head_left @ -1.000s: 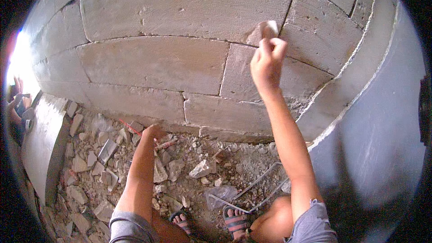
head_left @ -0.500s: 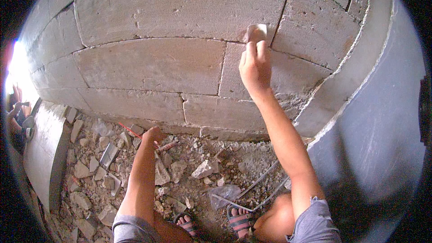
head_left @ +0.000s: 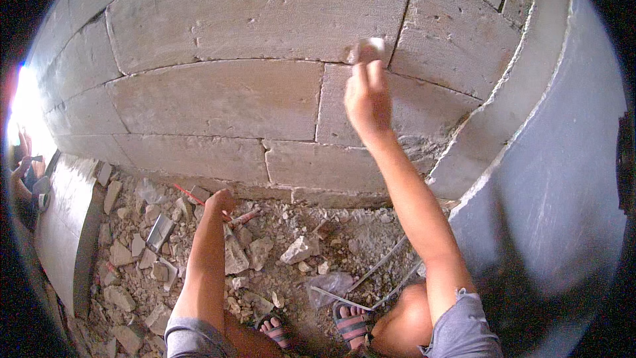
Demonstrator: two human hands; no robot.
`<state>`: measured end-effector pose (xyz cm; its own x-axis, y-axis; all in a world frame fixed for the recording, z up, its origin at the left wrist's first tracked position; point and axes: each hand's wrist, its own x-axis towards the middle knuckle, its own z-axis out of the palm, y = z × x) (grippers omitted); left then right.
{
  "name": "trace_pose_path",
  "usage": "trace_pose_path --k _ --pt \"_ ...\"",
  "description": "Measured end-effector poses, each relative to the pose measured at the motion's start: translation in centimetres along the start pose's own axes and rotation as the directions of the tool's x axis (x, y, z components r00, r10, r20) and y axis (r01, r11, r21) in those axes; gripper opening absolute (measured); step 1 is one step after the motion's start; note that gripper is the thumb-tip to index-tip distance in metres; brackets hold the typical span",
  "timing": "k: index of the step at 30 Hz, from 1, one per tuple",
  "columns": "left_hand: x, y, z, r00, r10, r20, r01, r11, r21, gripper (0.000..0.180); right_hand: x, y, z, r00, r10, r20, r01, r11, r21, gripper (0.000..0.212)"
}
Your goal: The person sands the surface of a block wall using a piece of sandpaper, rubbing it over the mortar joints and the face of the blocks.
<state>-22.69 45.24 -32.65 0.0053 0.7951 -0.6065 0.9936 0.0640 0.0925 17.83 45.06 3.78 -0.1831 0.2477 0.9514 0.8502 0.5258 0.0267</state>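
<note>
Up on the grey block wall [head_left: 225, 96], my right hand [head_left: 370, 106] grips a small flat scraper [head_left: 371, 46] with a pale, shiny face. The scraper lies near a horizontal joint, left of an upright gap between blocks; motion blurs it a little. Low at the wall's foot, my left hand [head_left: 220, 201] is closed in a fist. A thin red rod [head_left: 189, 192] shows on both sides of that fist and appears gripped in it, though the fingers are mostly hidden.
Broken rubble [head_left: 119, 297] covers the ground around my sandalled feet. A bent grey strip [head_left: 341, 296] and clear plastic [head_left: 328, 285] lie ahead of them. To the left leans a pale slab [head_left: 63, 225], with another person's hand [head_left: 21, 189] beyond. A blue-grey panel [head_left: 550, 205] stands right.
My right hand and the scraper have shifted slightly left against the wall. The whole view has drifted a little too. My left hand keeps its place by the rod.
</note>
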Motion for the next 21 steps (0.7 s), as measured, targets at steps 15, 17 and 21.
trace_pose_path --k 15,17,21 --pt "0.1 -0.6 -0.2 1.0 -0.014 -0.008 0.014 1.0 0.023 0.043 0.5 0.3 0.1 0.993 -0.061 -0.104 0.056 0.997 -0.044 0.02" --pt "0.1 -0.8 -0.3 1.0 -0.02 -0.008 0.02 0.999 0.027 0.043 -0.7 -1.1 1.2 0.996 -0.087 0.02 0.086 0.996 0.04 0.041" --pt "0.1 -1.1 -0.3 1.0 -0.022 -0.005 0.022 0.999 0.037 0.044 -1.5 -1.8 1.7 0.984 -0.167 0.064 0.162 0.984 0.078 0.036"
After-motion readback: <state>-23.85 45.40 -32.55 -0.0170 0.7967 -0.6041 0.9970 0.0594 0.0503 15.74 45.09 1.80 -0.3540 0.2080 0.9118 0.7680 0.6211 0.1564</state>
